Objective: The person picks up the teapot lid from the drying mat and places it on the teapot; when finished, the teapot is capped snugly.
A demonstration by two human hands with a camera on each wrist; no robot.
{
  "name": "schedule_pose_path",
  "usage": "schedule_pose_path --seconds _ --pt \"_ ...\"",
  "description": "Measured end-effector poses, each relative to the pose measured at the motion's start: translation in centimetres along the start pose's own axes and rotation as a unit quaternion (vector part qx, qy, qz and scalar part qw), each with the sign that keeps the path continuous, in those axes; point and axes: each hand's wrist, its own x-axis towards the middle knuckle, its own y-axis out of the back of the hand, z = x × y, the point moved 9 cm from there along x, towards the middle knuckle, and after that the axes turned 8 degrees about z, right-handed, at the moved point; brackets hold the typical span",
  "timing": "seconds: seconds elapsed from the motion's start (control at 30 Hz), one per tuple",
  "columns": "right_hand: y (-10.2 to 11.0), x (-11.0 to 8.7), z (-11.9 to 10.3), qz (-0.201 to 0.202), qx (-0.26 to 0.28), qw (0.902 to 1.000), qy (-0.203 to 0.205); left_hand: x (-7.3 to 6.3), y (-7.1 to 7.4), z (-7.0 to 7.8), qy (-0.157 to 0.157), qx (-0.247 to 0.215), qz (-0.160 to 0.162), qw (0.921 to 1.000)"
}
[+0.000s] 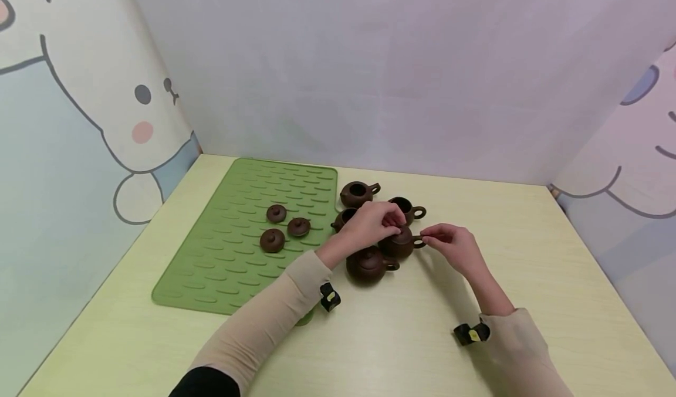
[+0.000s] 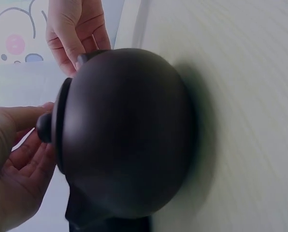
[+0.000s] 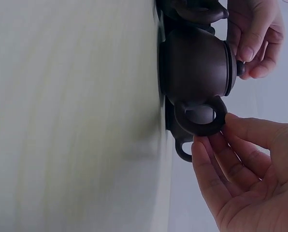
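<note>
A dark brown teapot [image 3: 197, 63] with its lid on sits at the right of a cluster of teapots. My left hand [image 1: 372, 227] reaches over the cluster, thumb and fingers pinching the round knob [image 3: 240, 68] of that lid. From the right, my right hand [image 1: 455, 247] pinches the same pot's loop handle [image 3: 202, 128] between thumb and fingers. Just in front stands another lidded teapot [image 1: 367, 266], its handle pointing right. Behind them are lidless teapots, one at the back [image 1: 356, 193], one at the right [image 1: 404, 207], and one partly hidden by my left hand [image 1: 345, 217].
A green textured mat [image 1: 211, 262] lies left of the pots. On it rest three small knobbed lids: a far one [image 1: 276, 213], a near one [image 1: 272, 240] and a right one [image 1: 298, 227]. The pale wooden table [image 1: 401, 350] ends at a white back wall [image 1: 369, 74].
</note>
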Motion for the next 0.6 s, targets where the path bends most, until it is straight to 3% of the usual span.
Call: schedule_pose_path --seconds 0.6 --pt "0.2 1.5 -2.0 0.015 -0.002 0.9996 0.023 -0.3 3.8 -1.3 -0.011 -0.004 0.052 0.9986"
